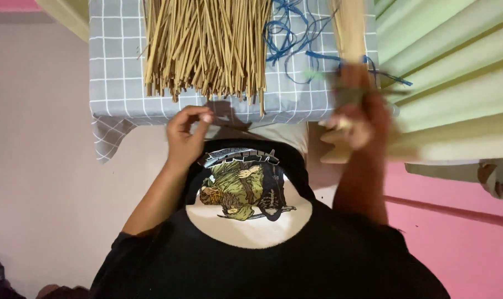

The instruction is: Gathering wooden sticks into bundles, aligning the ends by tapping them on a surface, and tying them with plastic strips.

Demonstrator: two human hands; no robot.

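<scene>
Nearest the camera, at 6 o'clock, is the person's black printed shirt (246,221).

Left hand (186,132), at 10 o'clock from the shirt print: fingers curled, thumb and forefinger tips pinched together. A thin dark strand appears to run from the pinch toward 3 o'clock; whether it is actually gripped cannot be told.

Right hand (358,119), at 2 o'clock from the shirt print: motion-blurred. It appears closed around the lower end of a pale bundled stick sheaf (351,30) that rises toward 12 o'clock. The exact grip cannot be told.

Beyond the hands lies a grey checked cloth (116,72) over a raised surface. On it, at 12 o'clock, lies a pile of loose straw-coloured sticks (207,44), ends overhanging toward the person. Blue twine (287,33) lies tangled just beside the pile, between it and the sheaf.

Judged hazards:
- A loose grip on the moving sheaf may let sticks slide out.
- The tangled twine may snag on the sheaf.
- The overhanging pile ends may be knocked off by the left hand.
</scene>
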